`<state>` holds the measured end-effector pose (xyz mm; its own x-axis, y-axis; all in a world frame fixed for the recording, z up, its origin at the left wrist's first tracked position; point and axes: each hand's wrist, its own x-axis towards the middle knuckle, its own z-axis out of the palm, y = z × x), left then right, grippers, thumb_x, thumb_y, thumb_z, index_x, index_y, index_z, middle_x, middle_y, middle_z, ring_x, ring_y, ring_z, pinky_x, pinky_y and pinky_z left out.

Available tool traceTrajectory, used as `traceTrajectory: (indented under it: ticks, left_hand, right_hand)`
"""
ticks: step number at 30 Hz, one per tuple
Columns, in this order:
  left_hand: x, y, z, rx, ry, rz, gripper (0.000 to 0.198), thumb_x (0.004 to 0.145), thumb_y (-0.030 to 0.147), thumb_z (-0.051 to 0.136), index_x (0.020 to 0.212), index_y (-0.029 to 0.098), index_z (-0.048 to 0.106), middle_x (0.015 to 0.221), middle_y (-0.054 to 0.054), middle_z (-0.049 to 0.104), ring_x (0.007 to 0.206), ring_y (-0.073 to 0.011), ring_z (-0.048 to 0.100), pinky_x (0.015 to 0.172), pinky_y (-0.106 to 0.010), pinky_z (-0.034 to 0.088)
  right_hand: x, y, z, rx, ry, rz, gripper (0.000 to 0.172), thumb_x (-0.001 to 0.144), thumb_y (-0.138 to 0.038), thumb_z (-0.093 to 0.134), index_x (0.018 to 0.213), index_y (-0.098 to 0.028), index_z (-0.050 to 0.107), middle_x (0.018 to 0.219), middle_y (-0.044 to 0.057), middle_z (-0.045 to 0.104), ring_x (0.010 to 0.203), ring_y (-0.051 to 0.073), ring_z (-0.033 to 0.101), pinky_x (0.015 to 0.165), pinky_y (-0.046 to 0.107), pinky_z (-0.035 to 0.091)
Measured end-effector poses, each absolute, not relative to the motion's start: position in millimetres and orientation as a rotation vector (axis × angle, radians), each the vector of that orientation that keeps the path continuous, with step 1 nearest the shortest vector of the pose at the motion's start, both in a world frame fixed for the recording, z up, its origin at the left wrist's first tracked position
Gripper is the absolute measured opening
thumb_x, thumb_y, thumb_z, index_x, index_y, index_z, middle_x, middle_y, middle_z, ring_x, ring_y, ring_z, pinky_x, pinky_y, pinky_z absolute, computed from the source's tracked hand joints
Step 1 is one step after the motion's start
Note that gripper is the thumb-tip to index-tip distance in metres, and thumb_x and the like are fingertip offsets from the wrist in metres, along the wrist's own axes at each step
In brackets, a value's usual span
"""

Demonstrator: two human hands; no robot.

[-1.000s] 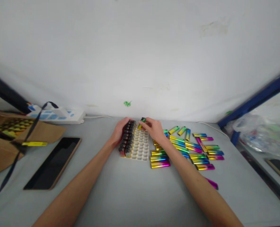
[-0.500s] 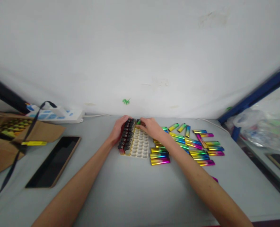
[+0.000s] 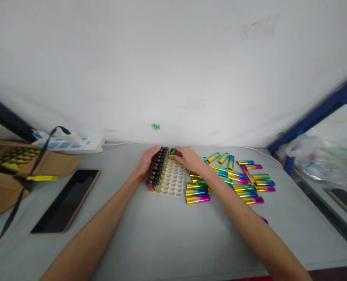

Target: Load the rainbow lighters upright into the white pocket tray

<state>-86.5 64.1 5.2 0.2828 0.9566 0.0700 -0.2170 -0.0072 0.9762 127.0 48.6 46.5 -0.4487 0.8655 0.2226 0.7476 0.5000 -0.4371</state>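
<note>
A white tray (image 3: 173,183) with rows of round-cornered pockets lies on the table. Two rows of dark-topped lighters (image 3: 158,168) stand upright in its left part. My left hand (image 3: 146,159) curls against the left and far side of these rows, its fingertips partly hidden behind them. At the tray's far edge, my right hand (image 3: 186,156) pinches a green-and-yellow lighter (image 3: 172,152), held upright beside the far end of the second row. Several shiny rainbow-coloured lighters (image 3: 197,192) lie flat to the right of the tray, some of them behind my right forearm.
On the left are a black phone (image 3: 66,201), an open cardboard box (image 3: 56,162) with yellow-and-black items, a dark strap (image 3: 40,160) and a white power strip (image 3: 88,144). A wall stands behind the table. Plastic bags (image 3: 314,156) lie beyond the blue frame (image 3: 308,121) at right.
The view has shifted slightly. Both hands stay in nearly the same places, and the green-and-yellow lighter in my right hand shows a little more upright at the far edge.
</note>
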Motion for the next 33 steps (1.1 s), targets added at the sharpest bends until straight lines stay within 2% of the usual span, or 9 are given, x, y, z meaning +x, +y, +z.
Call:
traceTrajectory:
  ticks: [6,9,13,14,16,18,23,27,33]
  left_hand:
    - [-85,62,13,1.283,0.886,1.157,0.035,0.09,0.052,0.073,0.077,0.019,0.07,0.079,-0.004,0.069,0.08,-0.0218,0.057,0.08,-0.033,0.047]
    - [-85,61,17,1.355,0.94,1.144,0.034,0.09,0.051,0.073,0.079,0.019,0.07,0.082,-0.004,0.07,0.082,-0.0224,0.057,0.081,-0.032,0.047]
    - [-84,61,20,1.362,1.014,1.153,0.042,0.085,0.06,0.072,0.077,0.019,0.069,0.081,-0.004,0.07,0.082,-0.0232,0.058,0.082,-0.034,0.049]
    - [-84,61,21,1.356,1.028,1.156,0.043,0.084,0.062,0.072,0.076,0.019,0.068,0.08,-0.004,0.069,0.08,-0.023,0.058,0.08,-0.035,0.049]
    - [-83,61,22,1.354,1.045,1.158,0.045,0.083,0.063,0.072,0.075,0.02,0.067,0.078,-0.003,0.067,0.079,-0.0226,0.056,0.078,-0.035,0.048]
    - [-83,61,22,1.358,1.056,1.16,0.045,0.082,0.064,0.073,0.073,0.02,0.065,0.076,-0.002,0.065,0.078,-0.0225,0.054,0.076,-0.035,0.047]
    - [-84,62,22,1.38,1.083,1.181,0.044,0.08,0.061,0.075,0.066,0.023,0.057,0.071,0.0,0.058,0.076,-0.021,0.049,0.078,-0.034,0.046]
    - [-85,62,22,1.37,1.09,1.176,0.04,0.084,0.058,0.071,0.067,0.024,0.057,0.071,0.0,0.058,0.075,-0.0209,0.048,0.078,-0.034,0.046]
    - [-85,60,22,1.329,1.087,1.166,0.037,0.084,0.056,0.07,0.069,0.023,0.061,0.072,-0.001,0.062,0.076,-0.0223,0.051,0.077,-0.034,0.046]
  right_hand:
    - [119,48,42,-1.395,-2.314,0.369,0.016,0.103,-0.026,0.071,0.093,-0.014,0.071,0.088,0.008,0.076,0.08,0.018,0.066,0.074,0.026,0.041]
    - [119,47,40,-1.379,-2.341,0.371,0.015,0.102,-0.026,0.072,0.095,-0.012,0.072,0.095,0.011,0.078,0.087,0.02,0.069,0.081,0.029,0.046]
    - [152,37,44,-1.33,-2.207,0.359,0.03,0.1,-0.033,0.075,0.122,-0.013,0.07,0.119,0.013,0.078,0.107,0.021,0.071,0.098,0.031,0.049]
    - [167,33,46,-1.386,-2.132,0.328,0.03,0.102,-0.033,0.072,0.126,-0.014,0.068,0.121,0.013,0.078,0.109,0.021,0.072,0.101,0.031,0.049]
    - [202,24,51,-1.675,-1.974,0.203,0.021,0.107,-0.029,0.061,0.12,-0.014,0.07,0.115,0.012,0.079,0.107,0.021,0.072,0.101,0.031,0.049]
    - [234,17,55,-2.075,-1.782,0.083,0.024,0.109,-0.027,0.055,0.125,-0.015,0.067,0.113,0.013,0.079,0.109,0.023,0.072,0.103,0.034,0.048]
    - [262,14,53,-2.481,-1.618,-0.022,0.041,0.106,-0.038,0.059,0.135,-0.008,0.062,0.13,0.03,0.07,0.131,0.042,0.062,0.11,0.055,0.042]
    - [258,25,48,-2.563,-1.603,0.068,0.043,0.107,-0.037,0.055,0.139,-0.008,0.059,0.133,0.031,0.068,0.131,0.042,0.063,0.109,0.055,0.043]
    - [266,34,46,-2.523,-1.57,0.216,0.037,0.102,-0.036,0.063,0.129,-0.012,0.07,0.13,0.024,0.073,0.123,0.034,0.07,0.099,0.041,0.051]
